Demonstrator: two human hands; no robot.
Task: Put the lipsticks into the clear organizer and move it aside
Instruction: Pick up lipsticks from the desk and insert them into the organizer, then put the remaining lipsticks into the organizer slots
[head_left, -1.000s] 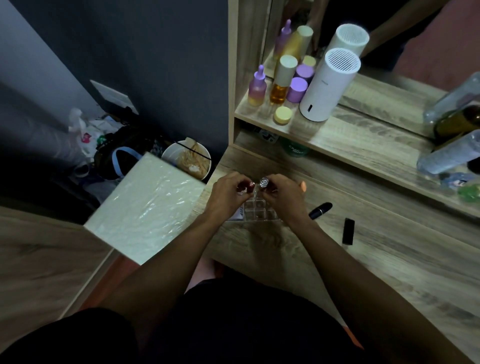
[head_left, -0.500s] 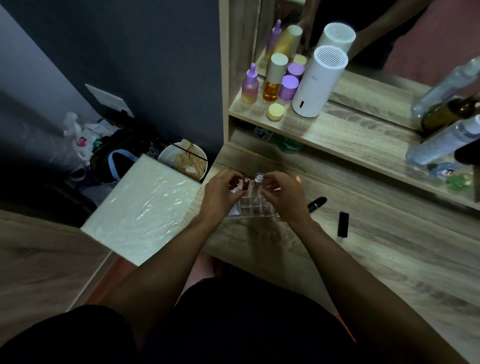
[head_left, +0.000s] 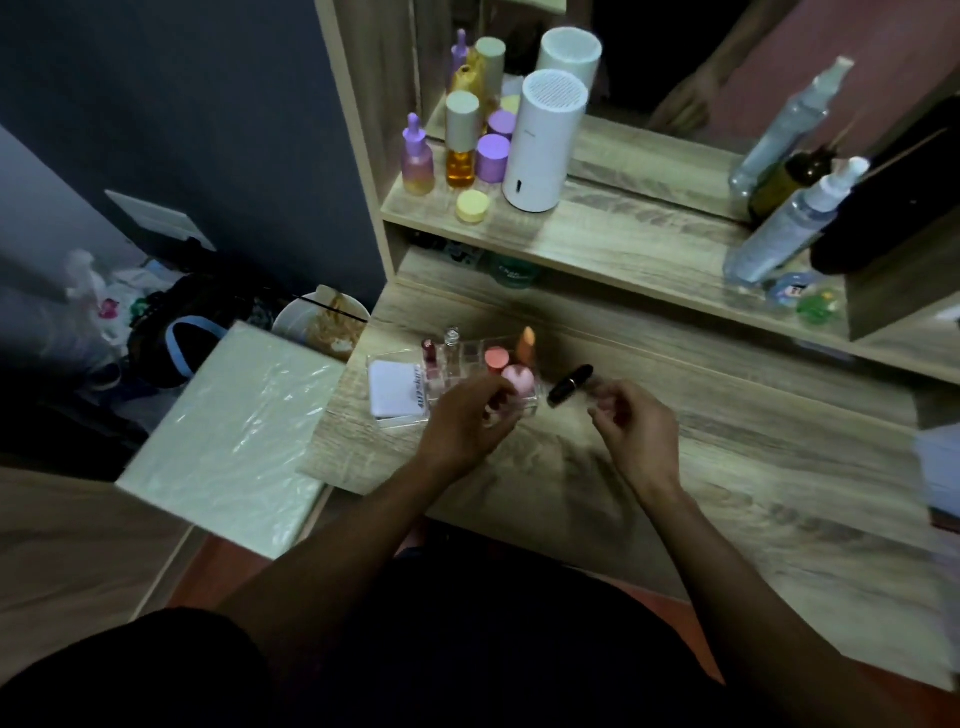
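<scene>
The clear organizer (head_left: 527, 410) stands on the wooden desk. A dark red lipstick (head_left: 429, 353) and a silver-topped clear one (head_left: 452, 343) stand upright in its left slots. Pink round-topped items (head_left: 518, 378) and an orange tip (head_left: 527, 340) fill its right side. A black lipstick (head_left: 570, 384) lies on the desk just right of the organizer. My left hand (head_left: 462, 423) rests at the organizer's near edge with curled fingers; whether it grips anything is unclear. My right hand (head_left: 636, 426) hovers near the black lipstick, fingers loosely apart and holding nothing.
A white pad in a clear tray (head_left: 392, 389) touches the organizer's left side. The raised shelf (head_left: 597, 244) carries bottles, jars, a white cylinder (head_left: 543, 140) and spray bottles. A wrapped white box (head_left: 228, 436) sits off the desk's left edge, beside a bowl (head_left: 317, 322).
Both hands have drawn back toward me from the organizer, leaving the dark red and silver-topped lipsticks standing in its slots. The camera has moved in closer.
</scene>
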